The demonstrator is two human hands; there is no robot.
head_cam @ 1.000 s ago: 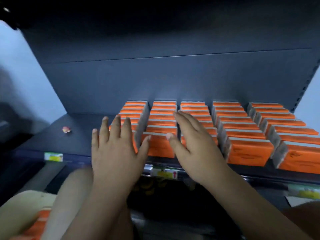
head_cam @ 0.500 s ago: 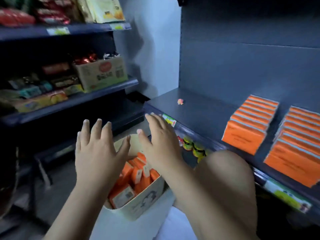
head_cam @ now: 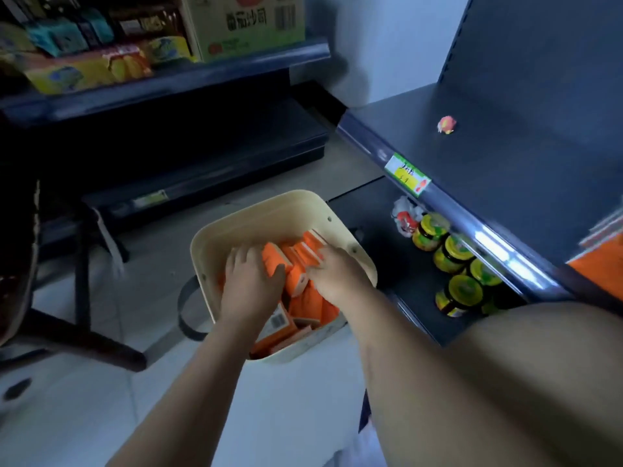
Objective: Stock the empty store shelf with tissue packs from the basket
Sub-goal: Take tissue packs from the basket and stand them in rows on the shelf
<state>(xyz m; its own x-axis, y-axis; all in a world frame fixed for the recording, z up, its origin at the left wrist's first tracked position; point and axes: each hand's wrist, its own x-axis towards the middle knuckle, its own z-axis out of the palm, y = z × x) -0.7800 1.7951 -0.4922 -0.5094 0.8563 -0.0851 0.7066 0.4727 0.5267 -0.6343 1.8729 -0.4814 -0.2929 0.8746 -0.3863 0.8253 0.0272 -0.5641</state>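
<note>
Left hand [head_cam: 251, 284]: down inside the basket, fingers bent over the far side of the tissue packs, thumb pressed against the side of 1 upright pack; it grips them
Right hand [head_cam: 337, 274]: also in the basket, just beside the left, laid on top of the packs with the thumb pointing toward the left hand; the fingertips are blurred, so whether they grip or only rest there cannot be told
Tissue packs [head_cam: 296, 264]: orange, piled loosely in the basket, some on edge and some flat, 1 showing a barcode near the left wrist
Basket [head_cam: 256, 210]: cream, with rounded corners, standing on the pale tiled floor [head_cam: 84, 382] just in front of the shelving; a dark handle [head_cam: 185, 308] hangs at its left side
Shelf [head_cam: 505, 170]: dark, to the right of the basket, with a green and yellow price label [head_cam: 407, 175] on its front edge and a small pink scrap [head_cam: 446, 124] lying on it
Stocked packs [head_cam: 596, 267]: a patch of orange at the right edge of the shelf, mostly cut off
Jars [head_cam: 448, 251]: yellow-lidded, in a row on the lower shelf under the front edge
Left shelving: snack packets and a cardboard box [head_cam: 249, 21], well apart from the basket
</note>
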